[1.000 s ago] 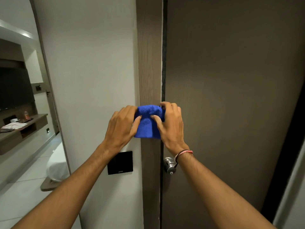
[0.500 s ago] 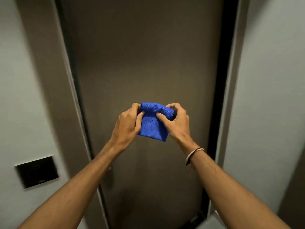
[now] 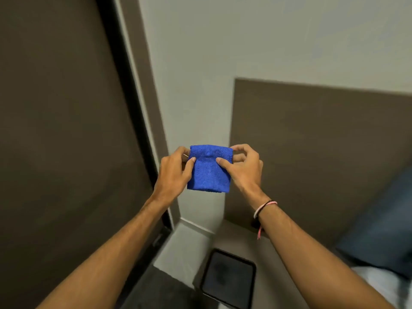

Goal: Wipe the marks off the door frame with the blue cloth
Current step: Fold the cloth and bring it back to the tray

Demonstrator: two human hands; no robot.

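Note:
A folded blue cloth [image 3: 209,169] hangs in the air in front of a pale wall, held at its top corners. My left hand [image 3: 172,175] pinches its left edge and my right hand [image 3: 243,169] pinches its right edge. The brown door [image 3: 55,130] fills the left side. The door frame [image 3: 145,90] runs slanted from the top centre down past my left hand. The cloth is off the frame, just to the right of it.
A brown panel [image 3: 312,148] covers the wall on the right. Below it lies a dark blue pillow [image 3: 379,237] on white bedding [image 3: 388,284]. A black tray [image 3: 229,279] sits on a low surface under my arms.
My view has swung right, from the left frame post across the door to its right side. Both hands kept hold of the cloth and spread it flatter.

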